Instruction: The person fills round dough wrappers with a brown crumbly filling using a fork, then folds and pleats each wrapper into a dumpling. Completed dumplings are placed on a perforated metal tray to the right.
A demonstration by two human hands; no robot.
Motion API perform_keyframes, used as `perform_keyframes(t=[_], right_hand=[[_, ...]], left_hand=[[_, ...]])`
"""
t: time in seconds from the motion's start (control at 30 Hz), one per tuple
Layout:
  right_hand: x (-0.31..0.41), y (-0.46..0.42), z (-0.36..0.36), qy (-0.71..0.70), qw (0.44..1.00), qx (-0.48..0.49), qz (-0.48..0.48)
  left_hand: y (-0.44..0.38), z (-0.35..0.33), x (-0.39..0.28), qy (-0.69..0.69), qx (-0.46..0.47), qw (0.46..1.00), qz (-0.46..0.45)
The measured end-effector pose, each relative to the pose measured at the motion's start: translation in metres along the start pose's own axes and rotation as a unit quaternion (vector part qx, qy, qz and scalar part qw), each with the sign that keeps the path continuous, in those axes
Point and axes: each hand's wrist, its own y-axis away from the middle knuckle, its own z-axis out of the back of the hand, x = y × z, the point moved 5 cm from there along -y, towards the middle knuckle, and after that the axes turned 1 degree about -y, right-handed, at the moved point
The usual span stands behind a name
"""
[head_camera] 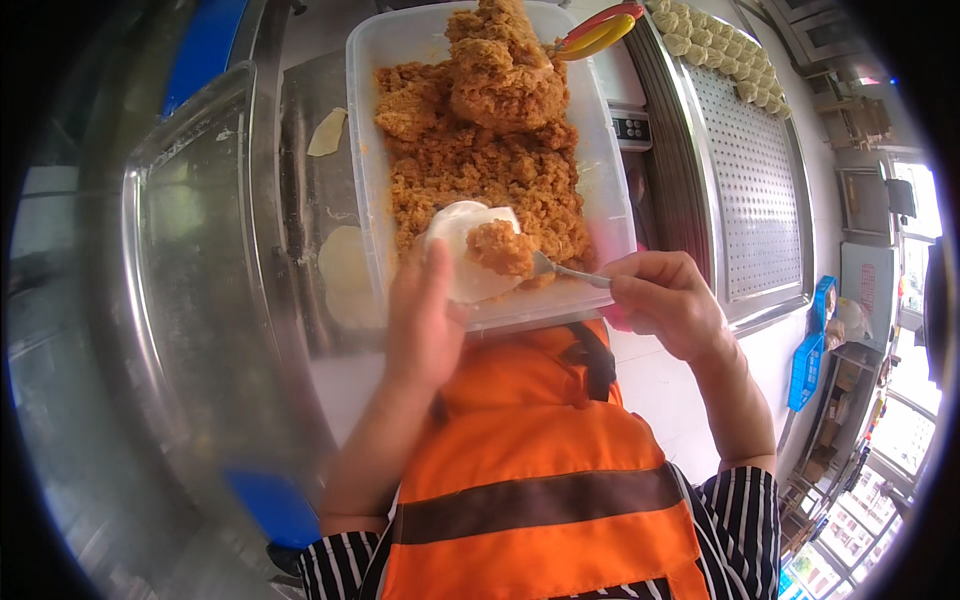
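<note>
My left hand (pixel 426 315) holds a round dough wrapper (pixel 480 285) above the near end of a translucent plastic tub. A lump of orange-brown filling (pixel 501 247) lies on the wrapper. My right hand (pixel 667 296) grips the handle of a small metal utensil (pixel 574 274), whose head touches that lump; its exact shape is partly hidden. The tub (pixel 621 202) holds crumbly filling (pixel 487 161), heaped high at the far end. At its far right corner, utensils with red and yellow handles (pixel 600 34) stick out of the heap.
Left of the tub, flat dough pieces (pixel 328 133) lie on a metal surface (pixel 307 187). To the right, a perforated metal tray (pixel 754 180) carries rows of shaped buns (pixel 724 49) at its far end. A digital scale (pixel 631 129) sits between tub and tray. Blue plastic baskets (pixel 806 371) stand farther right.
</note>
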Motion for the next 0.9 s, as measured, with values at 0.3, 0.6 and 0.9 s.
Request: perform_keyframes(t=[0.3, 0.6, 0.9], right_hand=[[-0.009, 0.004, -0.029, 0.141, 0.986, -0.059, 0.063], [0.010, 0.003, -0.024, 0.200, 0.966, -0.089, 0.137], [0.005, 0.014, 0.000, 0.199, 0.946, -0.136, 0.217]], left_hand=[[-0.009, -0.006, 0.002, -0.209, -0.101, 0.959, -0.163], [-0.012, 0.004, 0.004, -0.029, -0.031, 0.997, -0.066], [-0.012, 0.015, 0.003, 0.055, -0.070, 0.996, 0.018]])
